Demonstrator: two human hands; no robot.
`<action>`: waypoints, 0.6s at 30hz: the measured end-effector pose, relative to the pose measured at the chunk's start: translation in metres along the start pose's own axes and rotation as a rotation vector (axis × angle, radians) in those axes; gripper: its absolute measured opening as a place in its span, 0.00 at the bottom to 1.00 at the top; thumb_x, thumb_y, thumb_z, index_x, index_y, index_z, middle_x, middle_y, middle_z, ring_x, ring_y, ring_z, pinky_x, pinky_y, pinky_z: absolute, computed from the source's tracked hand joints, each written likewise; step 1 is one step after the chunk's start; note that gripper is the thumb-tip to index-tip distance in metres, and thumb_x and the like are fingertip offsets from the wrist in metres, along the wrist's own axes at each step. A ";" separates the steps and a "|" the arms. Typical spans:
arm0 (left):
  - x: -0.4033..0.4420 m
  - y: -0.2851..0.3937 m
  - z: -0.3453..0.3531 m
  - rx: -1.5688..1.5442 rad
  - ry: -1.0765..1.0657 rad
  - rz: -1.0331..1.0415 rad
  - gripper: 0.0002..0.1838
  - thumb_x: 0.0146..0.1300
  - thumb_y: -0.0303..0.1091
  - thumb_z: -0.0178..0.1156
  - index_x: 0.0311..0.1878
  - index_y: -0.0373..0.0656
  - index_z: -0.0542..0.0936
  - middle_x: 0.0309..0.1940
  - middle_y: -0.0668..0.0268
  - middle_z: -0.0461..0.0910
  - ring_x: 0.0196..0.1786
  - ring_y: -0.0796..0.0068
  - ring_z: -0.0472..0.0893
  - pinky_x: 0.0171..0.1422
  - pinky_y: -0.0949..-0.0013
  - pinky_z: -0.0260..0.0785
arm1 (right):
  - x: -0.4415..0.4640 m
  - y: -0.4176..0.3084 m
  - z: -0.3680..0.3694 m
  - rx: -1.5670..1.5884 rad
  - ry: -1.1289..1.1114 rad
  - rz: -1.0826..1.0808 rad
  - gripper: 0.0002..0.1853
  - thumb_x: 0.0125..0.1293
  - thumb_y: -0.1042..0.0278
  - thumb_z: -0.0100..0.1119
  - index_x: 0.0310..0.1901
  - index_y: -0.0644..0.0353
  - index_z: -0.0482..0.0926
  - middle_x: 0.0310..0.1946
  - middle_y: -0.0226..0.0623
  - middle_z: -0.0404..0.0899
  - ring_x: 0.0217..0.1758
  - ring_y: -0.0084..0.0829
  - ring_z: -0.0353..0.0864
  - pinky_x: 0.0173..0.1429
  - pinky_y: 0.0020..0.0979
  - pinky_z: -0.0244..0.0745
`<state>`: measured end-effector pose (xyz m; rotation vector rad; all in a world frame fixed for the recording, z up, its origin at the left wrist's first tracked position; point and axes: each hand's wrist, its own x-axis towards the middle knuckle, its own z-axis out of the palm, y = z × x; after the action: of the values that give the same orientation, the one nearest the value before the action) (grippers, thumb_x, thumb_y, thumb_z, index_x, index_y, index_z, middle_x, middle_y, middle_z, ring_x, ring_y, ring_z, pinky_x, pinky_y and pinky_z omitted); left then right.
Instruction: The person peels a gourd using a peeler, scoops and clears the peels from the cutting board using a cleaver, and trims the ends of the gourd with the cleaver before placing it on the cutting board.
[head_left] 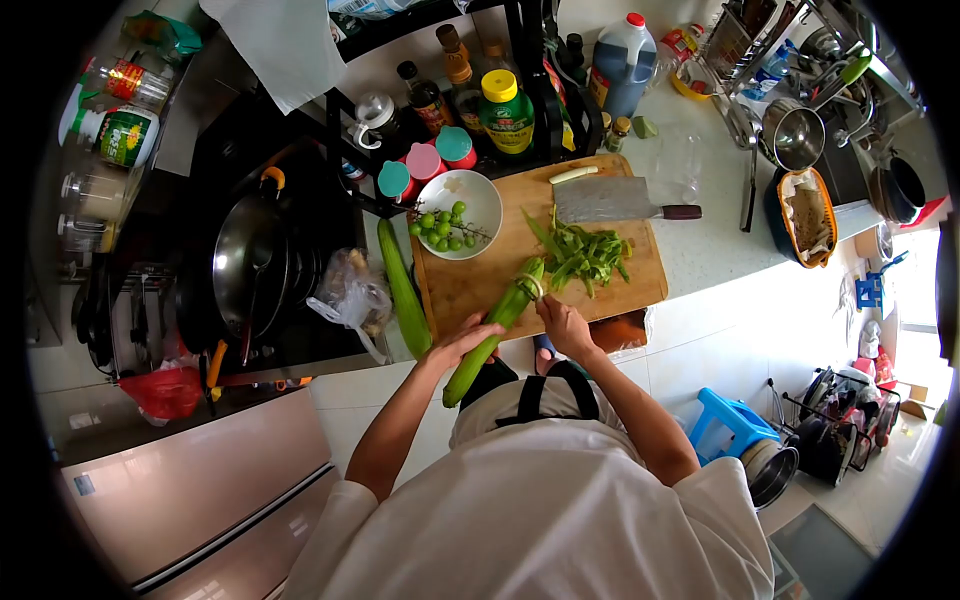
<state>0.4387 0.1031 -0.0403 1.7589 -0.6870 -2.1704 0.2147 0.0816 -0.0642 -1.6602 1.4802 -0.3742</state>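
My left hand is wrapped round the middle of a long green gourd, which slants over the front edge of the cutting board. At the gourd's far end, my right hand is closed on a peeler, mostly hidden by the fingers; its pale head touches the skin. A heap of green peel strips lies on the board. Behind it rests a cleaver with a dark handle, beside a pale cut piece. Another long green gourd lies left of the board.
A white bowl of green grapes sits at the board's back left corner. Sauce bottles and lidded jars stand behind. A wok is on the stove, left. A plastic bag lies nearby. A blue stool stands on the floor.
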 end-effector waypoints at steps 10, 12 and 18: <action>0.007 0.013 0.024 0.329 0.144 0.204 0.39 0.57 0.49 0.64 0.67 0.42 0.62 0.22 0.64 0.76 0.16 0.75 0.74 0.19 0.70 0.68 | -0.003 -0.019 -0.010 -0.197 -0.008 -0.116 0.12 0.71 0.56 0.46 0.40 0.55 0.70 0.25 0.53 0.79 0.32 0.59 0.79 0.33 0.55 0.70; 0.007 0.016 0.023 0.313 0.125 0.164 0.38 0.57 0.50 0.64 0.67 0.43 0.63 0.22 0.64 0.75 0.16 0.75 0.74 0.19 0.70 0.68 | 0.005 -0.012 -0.006 -0.220 0.044 -0.108 0.11 0.71 0.56 0.46 0.39 0.55 0.70 0.25 0.54 0.79 0.30 0.59 0.78 0.31 0.55 0.69; 0.007 0.018 0.009 0.193 0.053 0.176 0.33 0.60 0.49 0.63 0.64 0.46 0.66 0.24 0.67 0.73 0.17 0.77 0.74 0.17 0.71 0.66 | 0.032 -0.003 -0.006 -0.308 0.040 -0.148 0.13 0.72 0.53 0.43 0.44 0.52 0.70 0.25 0.50 0.80 0.29 0.57 0.79 0.30 0.55 0.68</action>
<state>0.4263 0.0863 -0.0358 1.7649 -1.0269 -1.9913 0.2203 0.0492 -0.0680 -2.0238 1.5064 -0.2703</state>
